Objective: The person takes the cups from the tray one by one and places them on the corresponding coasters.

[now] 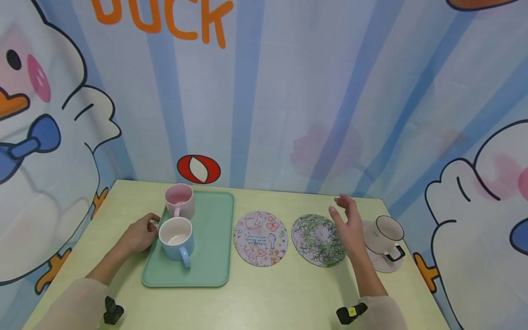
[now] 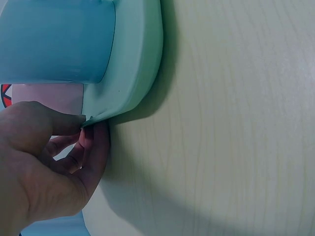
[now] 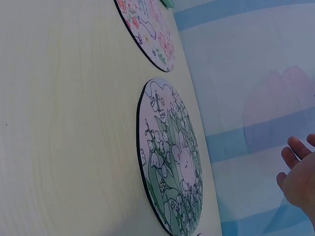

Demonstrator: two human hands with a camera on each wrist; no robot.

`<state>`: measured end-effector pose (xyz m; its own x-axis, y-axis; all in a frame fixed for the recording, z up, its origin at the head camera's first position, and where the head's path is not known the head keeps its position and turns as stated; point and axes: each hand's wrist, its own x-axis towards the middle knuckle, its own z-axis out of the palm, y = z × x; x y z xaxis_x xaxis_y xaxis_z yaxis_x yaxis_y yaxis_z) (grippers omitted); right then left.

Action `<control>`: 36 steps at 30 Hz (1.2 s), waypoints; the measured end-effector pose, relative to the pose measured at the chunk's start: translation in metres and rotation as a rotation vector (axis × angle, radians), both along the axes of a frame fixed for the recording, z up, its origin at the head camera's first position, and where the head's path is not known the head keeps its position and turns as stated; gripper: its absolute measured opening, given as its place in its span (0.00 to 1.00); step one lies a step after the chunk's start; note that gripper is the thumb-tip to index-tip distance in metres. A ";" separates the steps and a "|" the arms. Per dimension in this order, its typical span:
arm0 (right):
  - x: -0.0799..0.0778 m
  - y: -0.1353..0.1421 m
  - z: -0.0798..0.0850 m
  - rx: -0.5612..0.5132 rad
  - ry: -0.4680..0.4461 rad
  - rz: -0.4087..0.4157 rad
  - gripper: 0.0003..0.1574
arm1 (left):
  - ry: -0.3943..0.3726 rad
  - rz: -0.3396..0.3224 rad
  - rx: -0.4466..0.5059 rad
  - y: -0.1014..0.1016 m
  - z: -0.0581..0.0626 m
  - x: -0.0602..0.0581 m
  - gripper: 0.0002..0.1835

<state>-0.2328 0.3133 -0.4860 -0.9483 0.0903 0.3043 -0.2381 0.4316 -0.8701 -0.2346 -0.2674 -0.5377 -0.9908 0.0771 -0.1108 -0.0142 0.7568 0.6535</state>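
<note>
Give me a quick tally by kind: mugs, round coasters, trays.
Mugs: 3 (pink mug, blue mug, white mug)
Coasters: 3 (pink-patterned coaster, green-patterned coaster, coaster under the white mug)
Trays: 1 (green tray)
Total: 7

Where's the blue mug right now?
In the head view, the blue mug stands on the left side of the green tray, nearer the person than the pink mug; the left hand pinches the tray's left rim.

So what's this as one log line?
left hand: pinches tray; right hand: raised, empty; on tray: blue cup, pink cup; white cup: on coaster
</note>
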 end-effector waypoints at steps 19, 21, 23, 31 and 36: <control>-0.004 -0.032 -0.004 -0.024 -0.007 0.085 0.36 | -0.002 -0.005 0.001 0.000 0.001 0.000 0.19; -0.005 -0.035 -0.004 -0.027 -0.007 0.091 0.36 | 0.001 -0.007 0.001 0.000 0.001 -0.001 0.19; -0.006 -0.039 -0.004 -0.023 -0.002 0.096 0.36 | 0.001 -0.005 -0.002 0.000 0.002 0.000 0.19; -0.009 -0.055 -0.006 -0.029 0.017 0.131 0.36 | -0.002 0.002 -0.006 0.001 0.003 0.000 0.19; -0.009 -0.066 -0.007 -0.045 0.007 0.162 0.36 | -0.004 0.001 -0.001 0.000 0.001 0.000 0.19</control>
